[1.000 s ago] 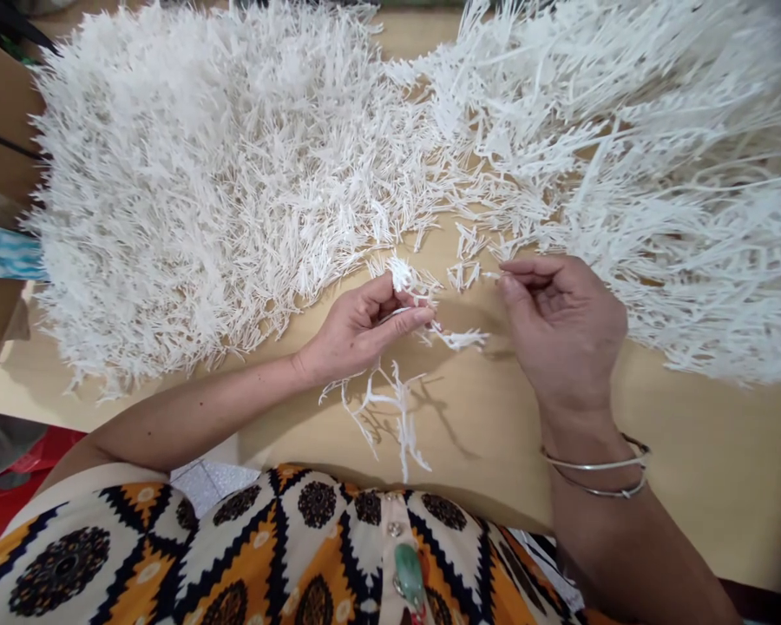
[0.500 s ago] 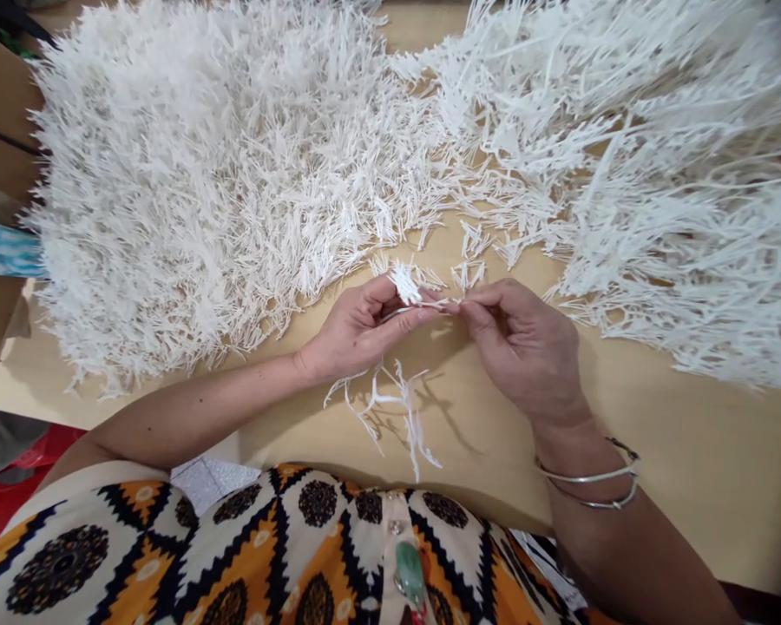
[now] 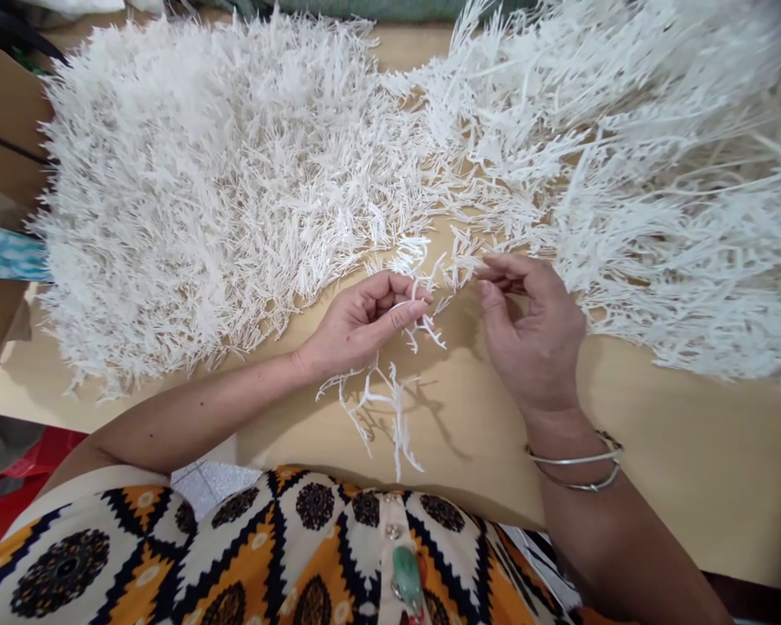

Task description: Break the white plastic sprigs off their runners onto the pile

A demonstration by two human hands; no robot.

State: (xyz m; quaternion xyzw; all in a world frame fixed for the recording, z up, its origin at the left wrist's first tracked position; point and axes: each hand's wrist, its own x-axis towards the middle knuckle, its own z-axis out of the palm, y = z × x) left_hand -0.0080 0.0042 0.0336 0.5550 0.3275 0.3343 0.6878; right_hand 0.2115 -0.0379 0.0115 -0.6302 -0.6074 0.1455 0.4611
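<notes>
Left hand [image 3: 357,325] pinches a thin white branched plastic sprig [image 3: 423,299]; right hand [image 3: 534,334] half curled, apparently empty.

The sprig projects from the left fingertips towards the right hand, just short of it. Below the grip, loose white strands [image 3: 383,408] lie on the tan wooden table [image 3: 690,451]. Beyond it, two large white heaps of sprigs [image 3: 221,182].

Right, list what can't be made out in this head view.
- Left hand: what exactly its curled fingers pinch of the white branched plastic piece; the fingers hide it.
- Right hand: whether its fingertips grip any strand; they merge with the pile.
- Right pile of white plastic strands: blurred, cut off by the frame's right edge.
- Left pile: covers the table beneath.
- Cardboard box: cut off at the left edge.
</notes>
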